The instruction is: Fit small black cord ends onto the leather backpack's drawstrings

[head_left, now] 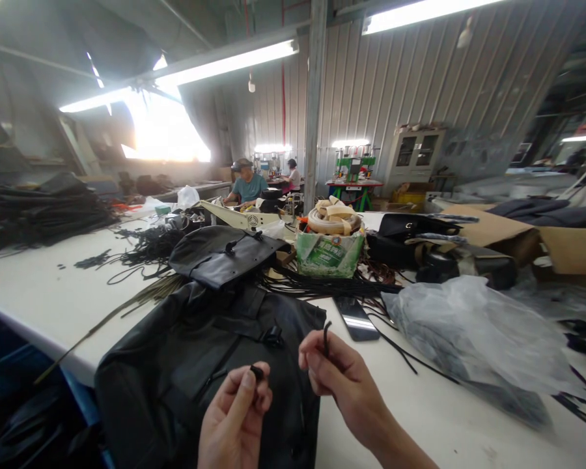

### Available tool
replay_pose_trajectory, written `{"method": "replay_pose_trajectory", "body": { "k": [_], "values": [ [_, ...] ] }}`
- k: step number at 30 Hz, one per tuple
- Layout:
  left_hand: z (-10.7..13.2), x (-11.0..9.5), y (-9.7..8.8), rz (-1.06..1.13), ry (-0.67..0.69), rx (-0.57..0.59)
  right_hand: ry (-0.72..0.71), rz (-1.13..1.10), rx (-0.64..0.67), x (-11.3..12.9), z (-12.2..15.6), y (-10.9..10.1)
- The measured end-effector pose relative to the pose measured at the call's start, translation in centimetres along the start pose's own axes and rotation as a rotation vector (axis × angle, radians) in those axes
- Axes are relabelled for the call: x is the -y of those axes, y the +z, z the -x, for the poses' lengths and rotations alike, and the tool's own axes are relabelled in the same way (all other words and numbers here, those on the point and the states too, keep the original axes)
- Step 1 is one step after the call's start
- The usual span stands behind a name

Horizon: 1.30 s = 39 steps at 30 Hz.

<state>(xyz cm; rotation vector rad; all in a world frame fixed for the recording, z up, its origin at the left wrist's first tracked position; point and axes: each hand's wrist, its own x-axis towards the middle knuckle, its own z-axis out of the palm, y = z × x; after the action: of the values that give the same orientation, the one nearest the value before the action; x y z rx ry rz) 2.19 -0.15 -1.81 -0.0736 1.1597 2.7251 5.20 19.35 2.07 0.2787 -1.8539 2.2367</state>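
Note:
Between thumb and fingers, my left hand (237,413) pinches a small black piece (256,372), whose kind is too small to make out. To its right, my right hand (342,378) is closed on a short black cord (327,337), with its end sticking up above the fingers. Both hands are held over the lower right part of a black backpack (176,365) lying on the white table (395,404). The backpack's flap (224,260) is folded back away from me, and a black buckle (272,335) sits near its middle.
A phone (355,318) lies just beyond my right hand. Behind it stands a green box (329,253) with rolled webbing. Clear plastic bags (483,332) cover the right side, and black cords (322,284) run across the table. A co-worker (251,182) sits farther back.

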Motion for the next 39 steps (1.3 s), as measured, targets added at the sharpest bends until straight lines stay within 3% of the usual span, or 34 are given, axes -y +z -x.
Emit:
{"method": "replay_pose_trajectory", "body": {
  "k": [4, 8, 14, 22, 30, 33, 36, 39],
  "values": [
    [-0.1, 0.9, 0.1, -0.028, -0.049, 0.026, -0.199, 0.408, 0.072, -0.7, 0.5, 1.5],
    [-0.4, 1.9, -0.2, -0.041, -0.034, 0.018, -0.274, 0.427, 0.058, -1.9, 0.6, 1.7],
    [-0.5, 3.0, -0.7, -0.054, -0.039, -0.006, -0.162, 0.272, 0.038, -2.6, 0.3, 1.6],
    [-1.1, 4.3, -2.0, -0.047, -0.033, -0.03, -0.202, 0.386, -0.017, -3.5, 0.5, 1.9],
    [-0.9, 4.1, -1.3, -0.022, -0.041, -0.129, -0.223, 0.438, -0.061, -4.0, 0.4, 1.6],
    [-0.9, 3.8, -0.8, 0.019, -0.074, -0.188, -0.121, 0.414, -0.133, -3.4, 0.3, 1.5],
    [-0.9, 3.2, -0.5, 0.06, -0.125, -0.188, 0.02, 0.245, -0.135, -2.5, 0.2, 1.2],
    [-0.9, 2.7, -0.3, 0.088, -0.133, -0.18, -0.019, 0.2, -0.099, -1.5, 0.2, 0.6]
  ]
}}
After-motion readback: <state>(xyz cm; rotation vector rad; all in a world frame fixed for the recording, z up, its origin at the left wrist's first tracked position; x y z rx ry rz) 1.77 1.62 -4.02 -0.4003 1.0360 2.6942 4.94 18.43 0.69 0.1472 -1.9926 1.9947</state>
